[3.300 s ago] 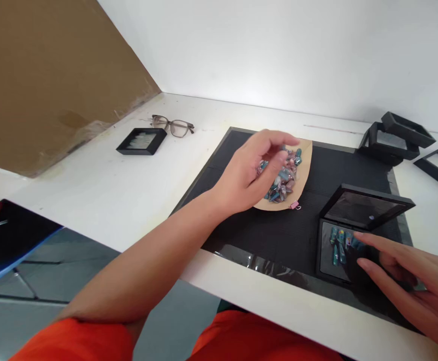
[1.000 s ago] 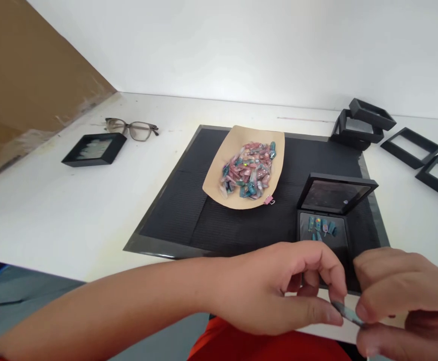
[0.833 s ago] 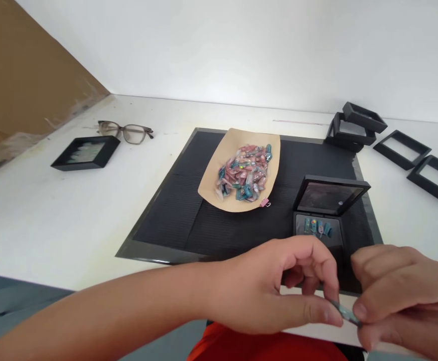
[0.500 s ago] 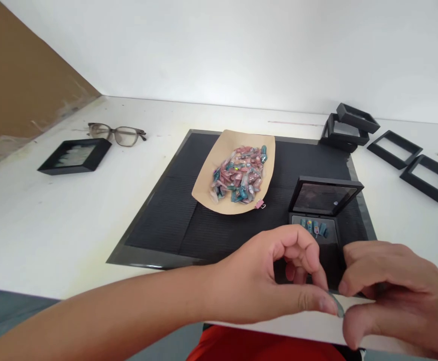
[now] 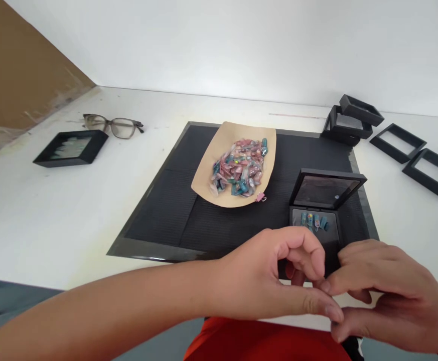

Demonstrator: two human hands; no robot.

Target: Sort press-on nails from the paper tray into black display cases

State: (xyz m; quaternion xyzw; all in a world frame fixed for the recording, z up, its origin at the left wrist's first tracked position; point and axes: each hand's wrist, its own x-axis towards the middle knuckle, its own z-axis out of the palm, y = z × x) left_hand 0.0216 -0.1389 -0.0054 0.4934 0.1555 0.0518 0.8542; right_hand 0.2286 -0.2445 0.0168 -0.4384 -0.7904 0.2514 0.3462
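Because the left hand (image 5: 275, 276) and right hand (image 5: 395, 296) meet near the front edge of the white table (image 5: 71, 215), a loose grip could drop any small piece past it. Both half curled, opposing fingertips apparently touching; whether anything is pinched, cannot tell. Teal nail tips (image 5: 317, 222) lie inside the open black display case (image 5: 330, 236), just beyond.

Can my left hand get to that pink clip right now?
Probably yes: only black mat shows between the left hand and the pink clip on the tan tray. The left fingers seem to touch those of the right hand, so might need to part first.
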